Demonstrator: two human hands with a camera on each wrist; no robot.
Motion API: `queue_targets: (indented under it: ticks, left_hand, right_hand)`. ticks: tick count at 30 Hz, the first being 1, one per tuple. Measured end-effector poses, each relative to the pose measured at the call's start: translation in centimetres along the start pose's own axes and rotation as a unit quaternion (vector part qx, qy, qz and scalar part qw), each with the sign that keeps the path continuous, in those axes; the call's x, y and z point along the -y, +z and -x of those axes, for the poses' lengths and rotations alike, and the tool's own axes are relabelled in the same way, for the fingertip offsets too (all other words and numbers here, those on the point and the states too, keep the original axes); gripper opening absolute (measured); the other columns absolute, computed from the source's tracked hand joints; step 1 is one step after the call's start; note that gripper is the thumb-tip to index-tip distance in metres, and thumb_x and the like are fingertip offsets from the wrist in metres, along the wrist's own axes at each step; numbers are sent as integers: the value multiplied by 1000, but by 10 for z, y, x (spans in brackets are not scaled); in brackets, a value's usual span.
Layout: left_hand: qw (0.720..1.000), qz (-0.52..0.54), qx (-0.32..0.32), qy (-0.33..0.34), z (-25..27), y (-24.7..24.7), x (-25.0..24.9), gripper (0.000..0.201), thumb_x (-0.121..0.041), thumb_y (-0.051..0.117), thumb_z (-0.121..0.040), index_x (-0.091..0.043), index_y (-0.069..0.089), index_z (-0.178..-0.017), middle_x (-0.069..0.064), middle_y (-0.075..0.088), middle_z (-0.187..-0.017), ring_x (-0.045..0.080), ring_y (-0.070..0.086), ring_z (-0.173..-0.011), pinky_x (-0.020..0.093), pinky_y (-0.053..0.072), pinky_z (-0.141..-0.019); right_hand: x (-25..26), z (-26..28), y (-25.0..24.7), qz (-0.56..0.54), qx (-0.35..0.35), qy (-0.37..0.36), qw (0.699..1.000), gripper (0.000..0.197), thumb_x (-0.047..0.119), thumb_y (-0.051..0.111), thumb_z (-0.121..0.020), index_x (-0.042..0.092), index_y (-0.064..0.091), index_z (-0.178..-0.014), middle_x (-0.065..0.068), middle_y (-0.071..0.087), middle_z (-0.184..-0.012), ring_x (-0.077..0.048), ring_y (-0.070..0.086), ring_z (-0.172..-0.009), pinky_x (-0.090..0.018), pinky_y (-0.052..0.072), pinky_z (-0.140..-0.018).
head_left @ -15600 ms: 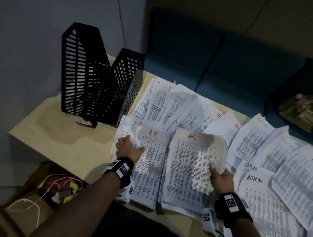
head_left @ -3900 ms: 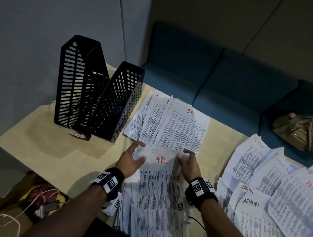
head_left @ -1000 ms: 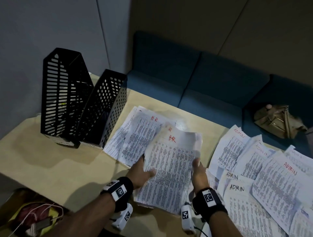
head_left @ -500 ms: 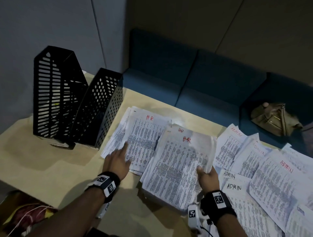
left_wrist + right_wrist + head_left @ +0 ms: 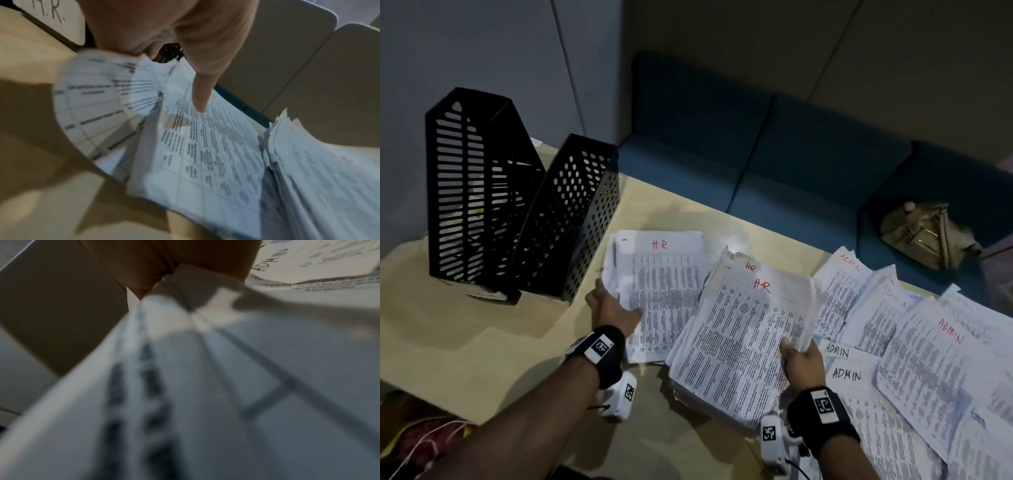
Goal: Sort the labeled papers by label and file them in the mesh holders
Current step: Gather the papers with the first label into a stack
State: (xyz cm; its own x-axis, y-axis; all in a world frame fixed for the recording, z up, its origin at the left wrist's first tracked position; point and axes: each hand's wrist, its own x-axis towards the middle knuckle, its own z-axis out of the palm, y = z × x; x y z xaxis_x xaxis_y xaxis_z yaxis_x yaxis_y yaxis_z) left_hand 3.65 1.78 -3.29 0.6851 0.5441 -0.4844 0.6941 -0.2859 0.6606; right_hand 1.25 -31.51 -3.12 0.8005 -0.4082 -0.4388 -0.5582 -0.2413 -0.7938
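Two black mesh holders stand at the table's back left, a tall slatted one (image 5: 472, 192) and a lower perforated one (image 5: 571, 222). Beside them lies a small pile of HR papers (image 5: 664, 284). My left hand (image 5: 613, 308) pinches its left edge, with the thumb (image 5: 200, 104) on top and the sheets bent up. A thick HR stack (image 5: 746, 329) lies tilted just to its right, and my right hand (image 5: 801, 356) grips that stack's lower right edge. ADMIN papers (image 5: 928, 346) are spread over the right side of the table.
A white H.R. label (image 5: 49, 14) shows low on a holder in the left wrist view. A blue sofa (image 5: 791, 164) runs behind the table, with a tan bag (image 5: 928, 236) on it. Bare tabletop (image 5: 465, 342) lies in front of the holders.
My left hand slid to the small HR pile's left edge and took hold of it, and the loose sheets now lie squared. My right hand still grips the thick HR stack.
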Motion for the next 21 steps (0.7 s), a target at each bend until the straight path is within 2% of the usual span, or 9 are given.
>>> queue_targets:
  ticks: [3,6,8,11,15,16,17,19,21]
  left_hand:
    - [999,19,32,-8,2,5,-7,99,-14,80,-75,-17,16,-150,18,33,-151,38,44,-131,44,40,-105]
    - [995,-38,66,65,8,10,-4,61,-21,75,-79,-16,46,-133,10,63,-124,28,61,-100,32,50,-87]
    - [992,-34,57,109,13,11,-7,39,-19,70,-84,-15,57,-120,1,65,-106,22,58,-86,23,44,-74]
    - [993,50,8,111,13,3,-18,25,-18,68,-86,-13,61,-110,2,64,-96,24,61,-85,24,43,-70]
    - [981,134,-69,120,1,-19,-27,38,-27,74,-82,-6,62,-111,12,69,-93,22,61,-79,27,47,-64]
    - [975,160,-89,128,-2,-28,-31,43,-30,75,-80,-4,60,-111,11,68,-97,22,62,-84,29,51,-66]
    - [966,202,-102,122,-4,-36,-34,53,-30,76,-78,-3,57,-120,11,66,-107,23,62,-94,33,54,-76]
    - [957,253,-100,100,-9,-45,-36,72,-35,77,-77,-11,45,-136,8,59,-125,23,59,-109,36,51,-92]
    - [970,214,-70,96,-8,-45,-36,80,-46,79,-71,-14,46,-136,8,59,-128,25,59,-111,39,51,-91]
  right_hand:
    - [0,2,1,27,9,-15,999,14,17,54,-92,6,50,-101,-6,50,-65,-20,46,-56,-27,40,-53]
    - [-2,2,6,49,17,-18,999,19,18,56,-90,7,53,-105,-6,54,-70,-21,48,-58,-29,41,-55]
    - [-5,2,8,52,24,-14,998,25,19,58,-89,10,54,-111,-7,56,-76,-22,50,-61,-29,43,-56]
    - [-8,3,9,64,31,-20,997,28,17,58,-88,10,54,-115,-8,58,-77,-22,51,-62,-29,44,-55]
    - [-9,5,11,77,32,-21,996,29,17,59,-89,10,54,-116,-11,61,-78,-22,53,-63,-31,47,-56]
    - [-7,6,12,77,30,-20,996,29,16,58,-89,11,53,-117,-13,62,-79,-23,54,-64,-30,48,-56]
    - [-6,7,13,80,28,-21,996,29,15,58,-89,11,53,-117,-14,62,-80,-23,54,-63,-29,48,-55]
    - [-6,5,15,93,26,-23,995,29,16,58,-89,12,54,-117,-13,63,-78,-23,54,-62,-28,48,-54]
    - [-4,4,20,109,22,-25,993,27,21,59,-88,12,55,-114,-10,64,-77,-24,56,-63,-34,51,-60]
